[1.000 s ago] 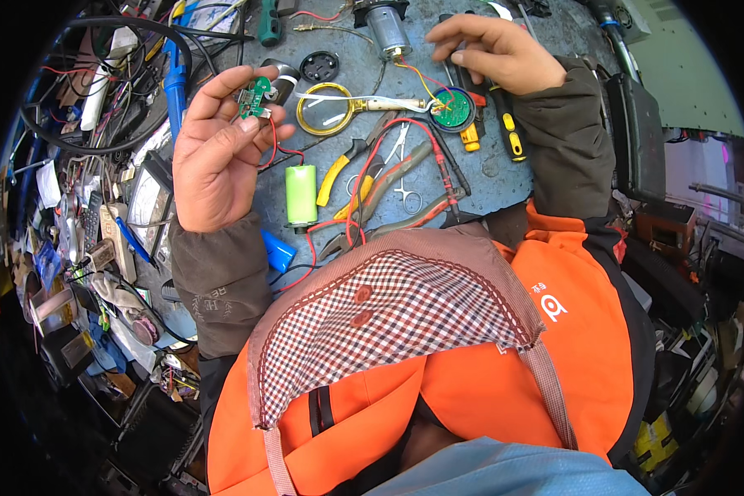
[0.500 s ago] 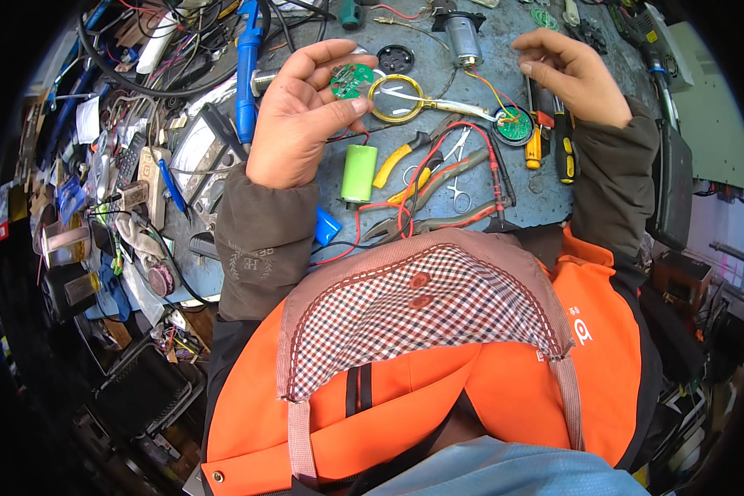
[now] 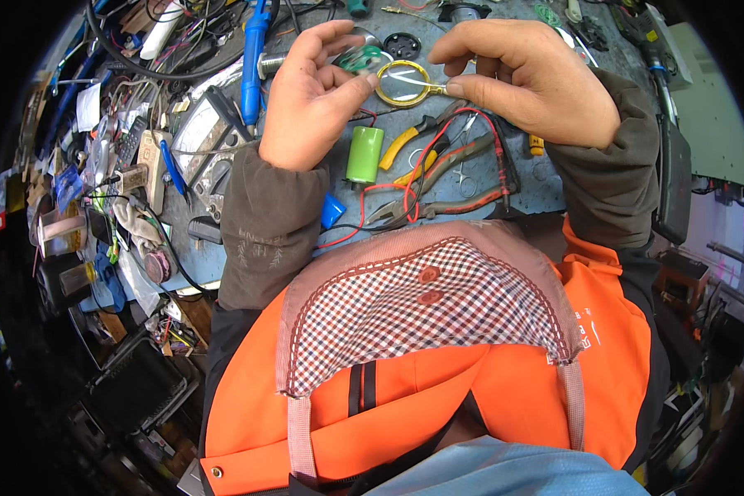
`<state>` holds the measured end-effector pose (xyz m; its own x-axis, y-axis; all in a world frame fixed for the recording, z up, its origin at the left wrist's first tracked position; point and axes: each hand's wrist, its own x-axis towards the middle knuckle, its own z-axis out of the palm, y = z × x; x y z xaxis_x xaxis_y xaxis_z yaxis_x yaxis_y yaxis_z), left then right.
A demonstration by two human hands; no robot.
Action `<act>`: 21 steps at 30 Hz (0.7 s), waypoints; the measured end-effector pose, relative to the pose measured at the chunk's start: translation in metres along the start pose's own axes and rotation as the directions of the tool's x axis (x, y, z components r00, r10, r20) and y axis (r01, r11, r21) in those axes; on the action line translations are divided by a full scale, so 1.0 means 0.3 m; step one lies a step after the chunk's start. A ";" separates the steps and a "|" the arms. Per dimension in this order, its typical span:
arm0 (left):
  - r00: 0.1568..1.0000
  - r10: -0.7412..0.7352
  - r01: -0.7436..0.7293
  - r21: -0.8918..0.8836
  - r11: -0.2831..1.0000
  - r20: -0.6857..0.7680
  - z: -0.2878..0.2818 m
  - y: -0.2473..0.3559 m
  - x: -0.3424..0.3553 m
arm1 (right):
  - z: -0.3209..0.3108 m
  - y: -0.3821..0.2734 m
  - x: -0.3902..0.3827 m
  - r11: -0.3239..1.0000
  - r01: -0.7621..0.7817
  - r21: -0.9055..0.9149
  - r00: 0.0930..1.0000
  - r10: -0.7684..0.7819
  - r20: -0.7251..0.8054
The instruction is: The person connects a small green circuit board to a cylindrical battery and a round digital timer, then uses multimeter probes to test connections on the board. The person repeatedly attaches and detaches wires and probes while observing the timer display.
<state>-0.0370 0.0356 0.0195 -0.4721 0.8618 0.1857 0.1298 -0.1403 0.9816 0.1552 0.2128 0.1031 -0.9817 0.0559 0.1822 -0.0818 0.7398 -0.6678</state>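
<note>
My left hand [image 3: 314, 95] holds a round green circuit board [image 3: 360, 58] between its curved fingers; the board is smeared by motion. Right beside my left thumb is the gold rim of a magnifying glass [image 3: 403, 104]. My right hand [image 3: 529, 78] comes in from the other side, its thumb on the neck of that glass and its fingers bent over the handle, which they mostly hide. Below my left hand lies a green cylindrical battery pack [image 3: 364, 155] with wires. A black disc with holes [image 3: 403, 45] lies beyond the glass.
Yellow-handled pliers [image 3: 402, 147], larger pliers with red and grey grips [image 3: 463, 207], scissor-like clamps [image 3: 466, 182] and a red test lead [image 3: 499, 136] lie nearer me. A blue tool [image 3: 255, 66] stands left. Cables and parts crowd the far left.
My right hand has moved left from above the screwdrivers to the magnifying glass's handle, now covering the other circuit board and most of the motor. My left hand still holds its board.
</note>
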 end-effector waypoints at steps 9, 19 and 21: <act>0.996 -0.042 0.043 -0.017 0.999 0.077 -0.023 0.010 0.004 | 0.103 0.057 -0.008 0.997 -0.067 0.032 0.997 0.065 0.037; 0.995 -0.025 0.033 -0.095 0.995 0.092 -0.009 0.073 -0.010 | 0.241 0.112 0.108 0.750 -0.126 0.650 0.982 0.186 -0.025; 0.997 -0.054 0.057 -0.065 0.996 0.052 -0.001 0.102 -0.017 | 0.221 0.083 0.115 0.745 -0.279 0.606 0.957 0.264 0.116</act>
<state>-0.0309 0.0268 0.0485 -0.4328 0.8921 0.1300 0.0453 -0.1225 0.9914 0.1080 0.1887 0.0450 -0.9815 0.1710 -0.0857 0.1085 0.1289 -0.9857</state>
